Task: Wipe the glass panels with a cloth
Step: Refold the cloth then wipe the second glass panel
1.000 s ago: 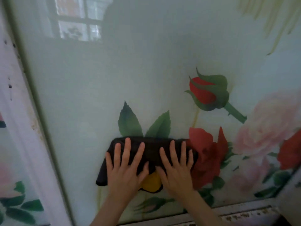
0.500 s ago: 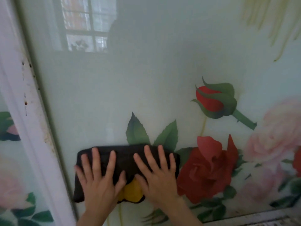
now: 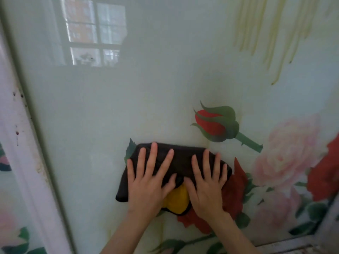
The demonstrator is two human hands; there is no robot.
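A pale green glass panel (image 3: 146, 107) printed with red and pink roses fills the view. A folded black cloth (image 3: 181, 158) with a yellow underside showing at its lower edge lies flat against the glass, low and centre. My left hand (image 3: 148, 182) presses on the cloth's left half with fingers spread. My right hand (image 3: 207, 184) presses on its right half, fingers spread too. Both palms lie flat on the cloth; neither hand curls around it.
A worn white frame post (image 3: 23, 162) with dark specks runs down the left side, with another flowered panel beyond it. A white bottom rail (image 3: 286, 244) sits at lower right. Yellowish streaks (image 3: 275, 33) mark the glass at upper right. A window reflects at upper left.
Both hands slid the cloth left across the glass half a second ago, then back right to beside the red rose now. The view shifted with them.
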